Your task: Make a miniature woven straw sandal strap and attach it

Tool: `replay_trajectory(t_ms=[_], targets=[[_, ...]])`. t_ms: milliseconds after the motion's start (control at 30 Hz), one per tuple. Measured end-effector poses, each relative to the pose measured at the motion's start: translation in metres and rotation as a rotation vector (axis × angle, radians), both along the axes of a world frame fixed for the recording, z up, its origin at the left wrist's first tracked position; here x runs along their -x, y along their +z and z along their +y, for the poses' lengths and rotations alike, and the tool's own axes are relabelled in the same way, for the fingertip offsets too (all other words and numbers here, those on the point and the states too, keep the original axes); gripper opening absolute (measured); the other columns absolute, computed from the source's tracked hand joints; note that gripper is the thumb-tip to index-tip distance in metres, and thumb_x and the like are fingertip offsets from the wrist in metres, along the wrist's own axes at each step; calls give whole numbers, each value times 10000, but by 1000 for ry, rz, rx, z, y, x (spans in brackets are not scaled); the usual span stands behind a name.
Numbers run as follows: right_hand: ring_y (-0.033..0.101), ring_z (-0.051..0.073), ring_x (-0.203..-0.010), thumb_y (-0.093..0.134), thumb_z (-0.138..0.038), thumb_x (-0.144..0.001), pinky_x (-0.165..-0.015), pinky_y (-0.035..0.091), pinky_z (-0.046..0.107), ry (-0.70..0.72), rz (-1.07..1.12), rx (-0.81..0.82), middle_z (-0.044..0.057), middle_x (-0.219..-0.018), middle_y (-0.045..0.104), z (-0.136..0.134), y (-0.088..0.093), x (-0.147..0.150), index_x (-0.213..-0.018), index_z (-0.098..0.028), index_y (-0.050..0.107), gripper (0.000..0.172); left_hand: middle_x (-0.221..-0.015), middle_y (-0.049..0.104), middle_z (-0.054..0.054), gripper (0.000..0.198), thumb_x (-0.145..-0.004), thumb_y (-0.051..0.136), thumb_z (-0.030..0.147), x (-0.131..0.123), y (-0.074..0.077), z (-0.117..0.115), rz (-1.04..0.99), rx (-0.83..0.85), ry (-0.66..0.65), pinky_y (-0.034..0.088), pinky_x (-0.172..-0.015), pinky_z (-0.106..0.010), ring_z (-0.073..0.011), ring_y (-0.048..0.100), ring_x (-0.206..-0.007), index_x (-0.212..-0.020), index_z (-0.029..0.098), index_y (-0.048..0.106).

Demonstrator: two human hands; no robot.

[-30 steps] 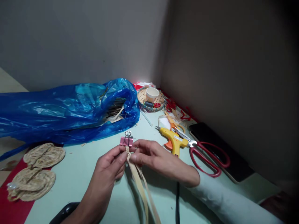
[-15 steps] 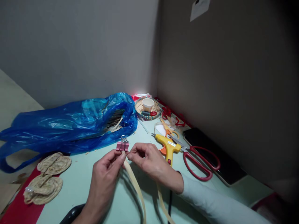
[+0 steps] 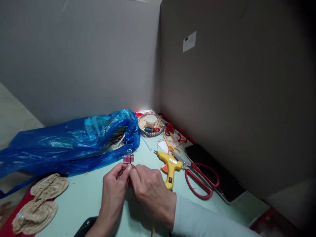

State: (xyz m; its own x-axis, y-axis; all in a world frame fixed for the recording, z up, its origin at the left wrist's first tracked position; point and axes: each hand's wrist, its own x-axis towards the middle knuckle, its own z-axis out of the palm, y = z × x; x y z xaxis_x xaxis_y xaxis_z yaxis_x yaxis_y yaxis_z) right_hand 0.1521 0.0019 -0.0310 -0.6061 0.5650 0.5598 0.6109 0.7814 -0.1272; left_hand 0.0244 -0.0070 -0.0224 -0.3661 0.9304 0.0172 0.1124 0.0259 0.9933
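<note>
My left hand [image 3: 114, 191] and my right hand [image 3: 148, 190] meet at the fingertips just below a pink binder clip [image 3: 128, 158] on the pale green table [image 3: 81, 197]. Both hands pinch the top ends of tan straw strips, which are almost wholly hidden under my fingers; a short end of strip [image 3: 153, 232] shows at the bottom edge. The clip stands at the strips' far end, touching my fingertips.
A blue plastic bag [image 3: 66, 141] of strips lies at the left. Woven straw discs [image 3: 39, 200] sit on red material front left. A yellow glue gun [image 3: 169, 164], red scissors [image 3: 199, 179], a black phone [image 3: 212, 171] and a small basket with a cup [image 3: 149, 123] are at the right.
My hands closed together over the strips, hiding them where they hung spread apart before. The view tilted up, so table and hands sit lower in frame.
</note>
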Motion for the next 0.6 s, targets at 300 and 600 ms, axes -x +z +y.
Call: replay_trajectory(t_ms=[300, 600], targets=[[581, 235, -723, 490, -178, -955, -603, 401, 351, 91, 87, 52, 103, -816, 675, -2, 5, 1, -931, -101, 678, 205, -636, 643, 7, 295, -632, 803, 411, 15, 3, 9, -155, 44, -72, 418, -567, -255, -145, 527, -580, -739, 149, 719], [633, 157, -765, 591, -370, -948, -669, 458, 238, 82, 548, 891, 21, -836, 719, 41, 9, -12, -936, -158, 733, 255, -756, 650, 2, 202, -784, 723, 371, 15, -1, -2, -111, 121, -339, 440, -775, -314, -214, 583, -807, -861, 185, 704]])
